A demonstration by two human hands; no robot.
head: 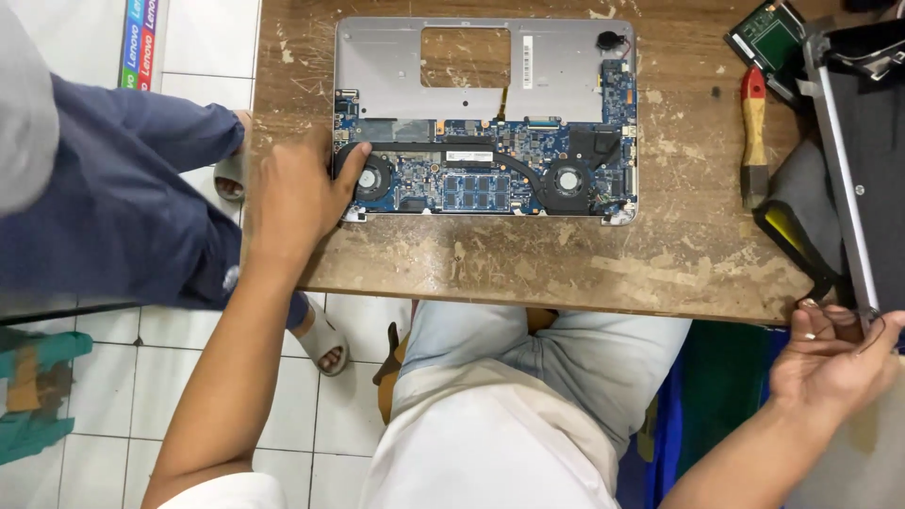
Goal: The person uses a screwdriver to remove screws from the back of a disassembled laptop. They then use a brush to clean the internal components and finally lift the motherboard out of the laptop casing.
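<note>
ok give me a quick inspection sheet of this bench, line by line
surface: worn, scratched wooden table.
job's things: opened laptop base, board and two fans exposed; detached screen panel at right edge.
clutter: screwdriver, small green circuit board, yellow-and-black tool.
grippers: left hand rests on the base's left fan corner; right hand grips the panel's lower corner.
cables: thin wire by right hand.
surroundings: white tiled floor; another person's leg at left.
</note>
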